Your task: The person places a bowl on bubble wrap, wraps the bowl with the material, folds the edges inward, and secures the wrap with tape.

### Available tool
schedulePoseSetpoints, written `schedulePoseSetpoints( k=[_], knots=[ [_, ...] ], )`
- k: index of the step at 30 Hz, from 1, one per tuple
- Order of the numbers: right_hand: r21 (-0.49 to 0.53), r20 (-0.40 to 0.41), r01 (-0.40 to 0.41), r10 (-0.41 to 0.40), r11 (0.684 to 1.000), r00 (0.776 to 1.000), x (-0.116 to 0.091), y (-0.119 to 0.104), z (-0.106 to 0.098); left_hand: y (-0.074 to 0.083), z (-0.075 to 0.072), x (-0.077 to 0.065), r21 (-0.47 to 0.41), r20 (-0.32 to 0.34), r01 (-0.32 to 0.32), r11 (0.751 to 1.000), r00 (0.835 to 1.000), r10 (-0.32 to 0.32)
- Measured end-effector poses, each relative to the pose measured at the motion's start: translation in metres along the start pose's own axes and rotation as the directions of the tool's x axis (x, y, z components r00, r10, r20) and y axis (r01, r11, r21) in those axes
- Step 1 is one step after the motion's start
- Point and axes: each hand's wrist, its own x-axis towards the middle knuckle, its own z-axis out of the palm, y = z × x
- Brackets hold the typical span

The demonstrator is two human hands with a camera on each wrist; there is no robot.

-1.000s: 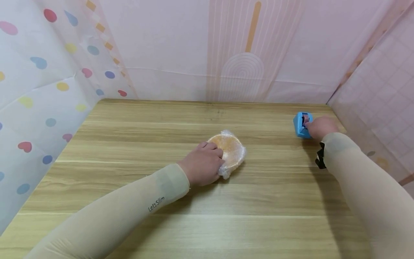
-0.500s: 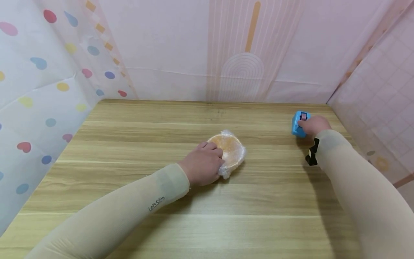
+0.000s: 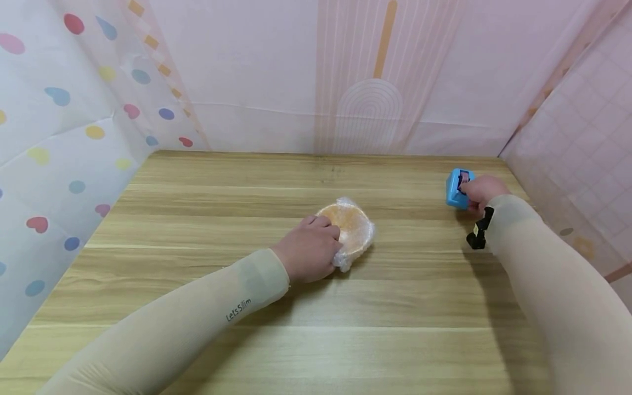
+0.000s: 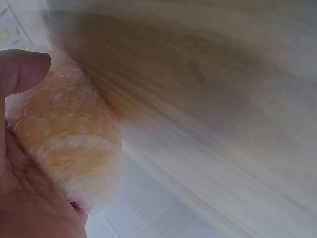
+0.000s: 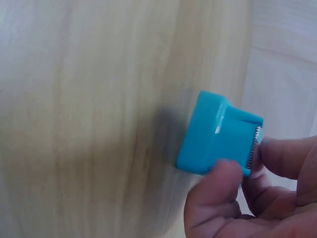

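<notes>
Near the middle of the wooden table, my left hand (image 3: 310,249) grips a round, flat orange-and-white thing wrapped in bubble wrap (image 3: 354,233). Its kind is blurred by the wrap. In the left wrist view the thumb (image 4: 29,69) lies over the edge of the bubble-wrapped thing (image 4: 69,144). Towards the back right, my right hand (image 3: 486,189) holds a small blue tape dispenser (image 3: 455,192) with a roll in it. The right wrist view shows fingers at the side of the tape dispenser (image 5: 210,134) and a digit at its serrated cutter (image 5: 254,146).
The wooden table (image 3: 355,329) meets a patterned cloth backdrop (image 3: 257,129) at its back edge. More cloth hangs along both sides, with a dotted sheet (image 3: 69,164) on the left. A black wrist camera (image 3: 478,236) hangs under my right wrist.
My right hand and the tape dispenser have shifted slightly left since a second ago, and the thumb has moved about over the roll. My left hand and the wrapped thing stay put.
</notes>
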Motion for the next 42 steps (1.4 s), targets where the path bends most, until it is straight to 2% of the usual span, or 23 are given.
schedulePoseSetpoints(
  k=[3, 9, 28, 42],
  knots=[
    [0.164, 0.009, -0.042, 0.041, 0.986, 0.999, -0.0041, -0.0027, 0.0, -0.0002, 0.0007, 0.0001, 0.001, 0.002, -0.001, 1.0, 1.0, 0.001],
    [0.265, 0.03, -0.058, 0.052, 0.962, 0.998, -0.0059, -0.0041, -0.0005, -0.0001, 0.0002, -0.0002, 0.001, 0.002, -0.003, 1.0, 1.0, 0.003],
    [0.294, 0.002, -0.044, 0.046, 0.955, 0.999, -0.0092, -0.0062, 0.0035, 0.002, -0.0013, 0.0001, 0.0, 0.008, 0.012, 1.0, 1.0, -0.012],
    [0.262, 0.037, -0.019, 0.009, 0.965, 0.999, -0.0103, -0.0068, 0.0008, 0.0017, -0.0015, -0.0001, -0.007, -0.006, -0.002, 1.0, 1.0, 0.002]
  ],
)
